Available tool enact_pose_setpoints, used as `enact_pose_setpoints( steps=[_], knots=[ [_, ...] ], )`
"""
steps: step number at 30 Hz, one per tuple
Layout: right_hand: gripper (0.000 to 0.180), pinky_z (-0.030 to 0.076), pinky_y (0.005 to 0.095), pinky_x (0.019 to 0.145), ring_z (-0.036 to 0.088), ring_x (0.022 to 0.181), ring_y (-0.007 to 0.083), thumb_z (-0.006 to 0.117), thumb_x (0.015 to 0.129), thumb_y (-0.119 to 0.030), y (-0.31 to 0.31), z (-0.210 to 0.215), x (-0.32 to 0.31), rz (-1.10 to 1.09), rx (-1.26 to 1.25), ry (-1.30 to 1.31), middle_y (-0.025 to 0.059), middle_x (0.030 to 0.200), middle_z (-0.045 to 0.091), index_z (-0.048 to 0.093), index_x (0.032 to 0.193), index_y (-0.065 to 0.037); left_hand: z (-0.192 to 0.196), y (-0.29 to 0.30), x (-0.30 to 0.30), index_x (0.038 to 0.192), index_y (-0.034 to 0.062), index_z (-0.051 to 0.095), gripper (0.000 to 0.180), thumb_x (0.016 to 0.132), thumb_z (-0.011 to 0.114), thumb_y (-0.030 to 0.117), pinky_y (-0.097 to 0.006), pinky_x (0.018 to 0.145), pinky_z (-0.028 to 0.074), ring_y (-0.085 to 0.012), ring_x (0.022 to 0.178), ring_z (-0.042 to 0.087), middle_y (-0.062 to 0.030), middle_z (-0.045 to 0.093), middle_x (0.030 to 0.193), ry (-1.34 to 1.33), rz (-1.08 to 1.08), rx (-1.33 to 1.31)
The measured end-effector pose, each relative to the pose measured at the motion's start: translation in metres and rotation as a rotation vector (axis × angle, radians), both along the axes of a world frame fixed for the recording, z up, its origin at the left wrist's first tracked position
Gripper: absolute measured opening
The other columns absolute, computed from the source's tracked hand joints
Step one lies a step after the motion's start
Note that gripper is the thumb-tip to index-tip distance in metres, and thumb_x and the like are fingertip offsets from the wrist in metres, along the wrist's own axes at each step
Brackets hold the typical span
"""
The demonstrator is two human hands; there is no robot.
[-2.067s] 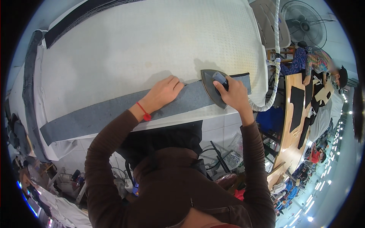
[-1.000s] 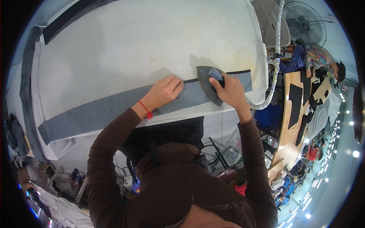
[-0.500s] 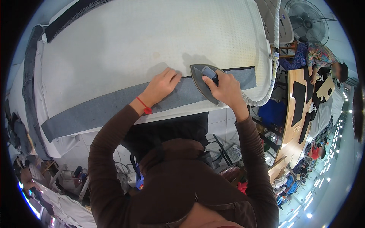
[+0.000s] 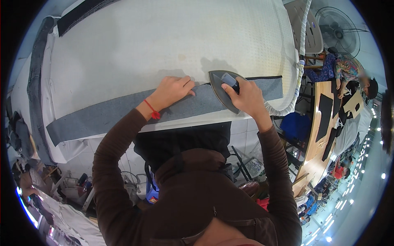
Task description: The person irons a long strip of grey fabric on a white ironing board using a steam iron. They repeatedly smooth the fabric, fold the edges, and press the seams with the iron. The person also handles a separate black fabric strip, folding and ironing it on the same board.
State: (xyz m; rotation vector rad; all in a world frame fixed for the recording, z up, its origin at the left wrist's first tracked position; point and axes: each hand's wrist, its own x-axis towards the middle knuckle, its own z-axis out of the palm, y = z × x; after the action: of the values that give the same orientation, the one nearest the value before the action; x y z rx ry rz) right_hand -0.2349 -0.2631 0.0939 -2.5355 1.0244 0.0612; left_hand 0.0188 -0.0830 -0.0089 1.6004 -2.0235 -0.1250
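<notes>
A long, gently curved grey fabric strip [image 4: 111, 112] lies along the near edge of the pale padded ironing table [image 4: 164, 37]. My right hand [image 4: 249, 97] is wrapped round the handle of a clothes iron [image 4: 221, 95], whose plate rests across the strip right of its middle. A narrow black band shows along the strip's far edge, to the right of the iron. Left of the iron, my left hand [image 4: 173, 92] is closed, thumb and curled fingers pinching at the strip's far edge. The hand partly covers the cloth there.
A white-wrapped hose [image 4: 283, 110] curves up the table's right side. Another dark fabric piece [image 4: 82, 16] lies at the far left. Further right, a person sits by a wooden table [image 4: 316, 135] with black cut pieces, near a standing fan [image 4: 337, 33].
The whole view has shifted slightly. Against the cloth, my left hand sits a little further left and its fingers have changed pose slightly. The iron has barely moved, staying in my right hand.
</notes>
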Motion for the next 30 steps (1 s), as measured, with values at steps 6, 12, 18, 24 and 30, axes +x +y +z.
enact_pose_setpoints(
  steps=[6, 12, 18, 24, 30],
  knots=[
    [0.065, 0.061, 0.0531, 0.067, 0.075, 0.071, 0.0458, 0.075, 0.104, -0.062, 0.003, -0.001, 0.001, 0.008, -0.021, -0.01, 0.0205, 0.069, 0.07, 0.069, 0.084, -0.001, 0.008, 0.012, 0.004, 0.107, 0.01, 0.07, 0.015, 0.098, 0.078, 0.02, -0.038, 0.066, 0.059, -0.0224, 0.079, 0.074, -0.0047, 0.064, 0.099, -0.05, -0.029, 0.063],
    [0.06, 0.06, 0.0535, 0.069, 0.075, 0.073, 0.0466, 0.076, 0.104, -0.059, 0.008, 0.008, 0.008, -0.002, 0.023, 0.027, 0.0215, 0.071, 0.071, 0.072, 0.09, 0.0, 0.004, 0.021, 0.01, 0.12, 0.0061, 0.075, 0.026, 0.094, 0.075, 0.011, -0.037, 0.073, 0.062, -0.02, 0.085, 0.074, -0.0045, 0.064, 0.102, -0.076, -0.081, -0.057],
    [0.062, 0.061, 0.0528, 0.069, 0.075, 0.072, 0.0443, 0.076, 0.104, -0.06, 0.012, 0.002, 0.008, 0.022, 0.006, 0.006, 0.019, 0.068, 0.07, 0.071, 0.087, -0.001, 0.008, 0.025, 0.018, 0.121, 0.0037, 0.078, 0.028, 0.094, 0.077, 0.01, -0.037, 0.082, 0.064, -0.022, 0.096, 0.074, -0.0057, 0.068, 0.107, -0.134, -0.13, -0.087],
    [0.062, 0.061, 0.052, 0.065, 0.074, 0.067, 0.043, 0.077, 0.103, -0.061, 0.022, 0.001, 0.02, 0.048, 0.016, -0.013, 0.0183, 0.067, 0.07, 0.069, 0.083, -0.002, 0.008, 0.035, 0.022, 0.113, 0.0017, 0.079, 0.021, 0.094, 0.079, 0.009, -0.039, 0.084, 0.064, -0.0241, 0.1, 0.073, -0.0072, 0.07, 0.112, -0.093, -0.124, -0.049],
    [0.06, 0.061, 0.0528, 0.063, 0.075, 0.067, 0.0445, 0.078, 0.103, -0.058, 0.039, -0.004, 0.034, 0.089, -0.07, -0.108, 0.0208, 0.067, 0.07, 0.069, 0.082, -0.002, 0.008, 0.034, 0.023, 0.115, 0.0, 0.079, 0.024, 0.092, 0.078, 0.008, -0.04, 0.085, 0.063, -0.0261, 0.101, 0.073, -0.0087, 0.07, 0.114, -0.084, -0.13, -0.073]
  ],
)
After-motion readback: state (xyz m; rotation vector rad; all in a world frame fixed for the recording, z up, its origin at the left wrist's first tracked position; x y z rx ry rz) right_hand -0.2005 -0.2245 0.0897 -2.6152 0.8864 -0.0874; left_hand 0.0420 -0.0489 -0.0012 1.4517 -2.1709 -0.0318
